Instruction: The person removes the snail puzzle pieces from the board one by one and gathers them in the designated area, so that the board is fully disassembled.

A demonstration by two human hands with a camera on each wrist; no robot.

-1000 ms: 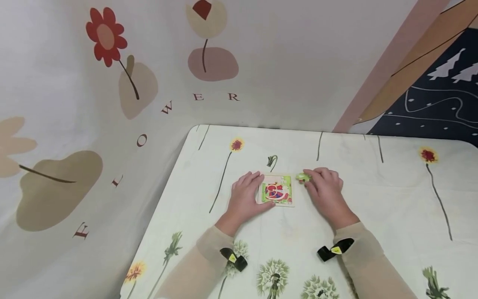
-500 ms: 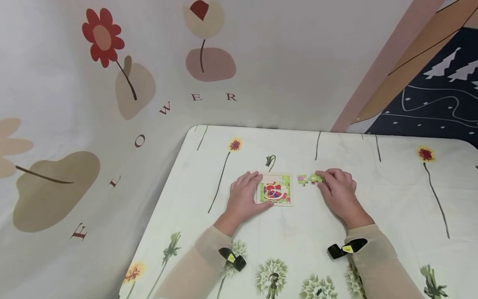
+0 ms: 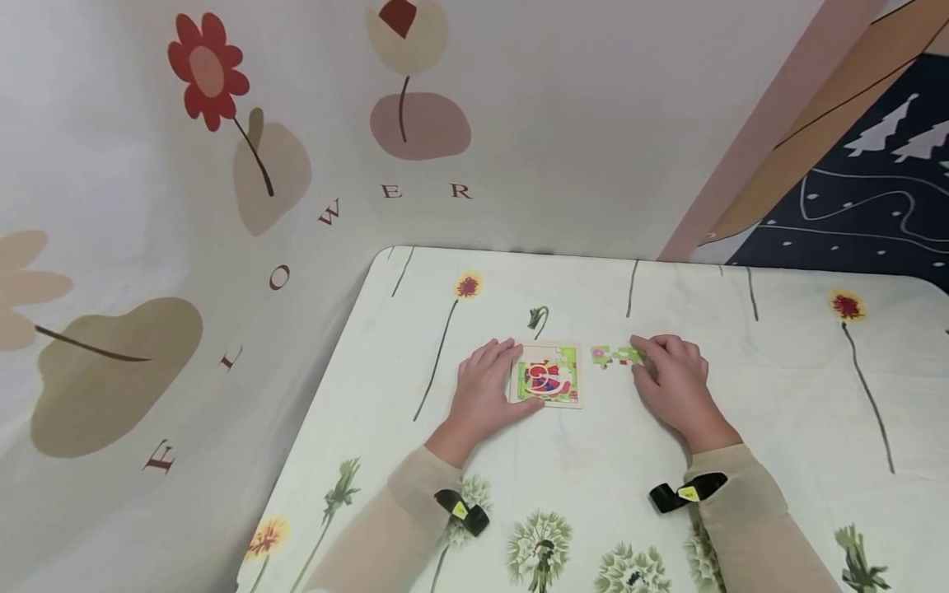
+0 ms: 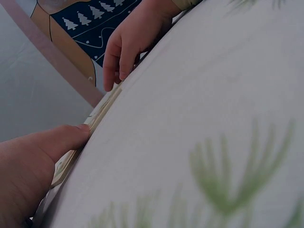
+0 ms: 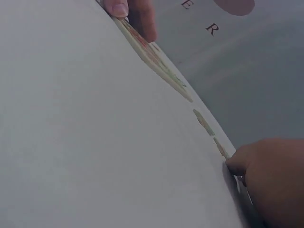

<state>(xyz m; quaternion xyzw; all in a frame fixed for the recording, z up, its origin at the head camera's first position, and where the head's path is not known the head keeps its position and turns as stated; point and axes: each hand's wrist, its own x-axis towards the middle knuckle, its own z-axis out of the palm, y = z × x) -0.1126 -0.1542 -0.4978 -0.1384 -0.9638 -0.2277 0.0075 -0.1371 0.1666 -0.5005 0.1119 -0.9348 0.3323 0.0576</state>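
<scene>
Head view: right hand [image 3: 673,383] has thumb and index apart by the piece's depth, one on each side of the right end of the outer puzzle piece [image 3: 628,355]; looks like a pinch, contact partly hidden. Its other fingers curl behind the index. Left hand [image 3: 485,383] holds the square puzzle board [image 3: 580,383]: thumb on the near edge, fingers close together at the far-left corner, wide gap between thumb and fingers.

Second loose piece, the green flower piece [image 3: 601,355], lies flat between board and outer piece, apart from the board, just beside its neighbour. Board lies flat too, red-and-blue figure in a green surround, bare patch [image 3: 535,354] at upper left.

Step, my read: sorting the last loose pieces beside the board, mostly filled. Next move probably calls for lifting one, turning it to match the bare patch and pressing it in, left hand keeping the board steady.

Further out: black wrist cameras [image 3: 688,492] over beige sleeves [image 3: 730,519], flower-print tablecloth [image 3: 578,469], FLOWER-lettered backdrop [image 3: 563,123].
</scene>
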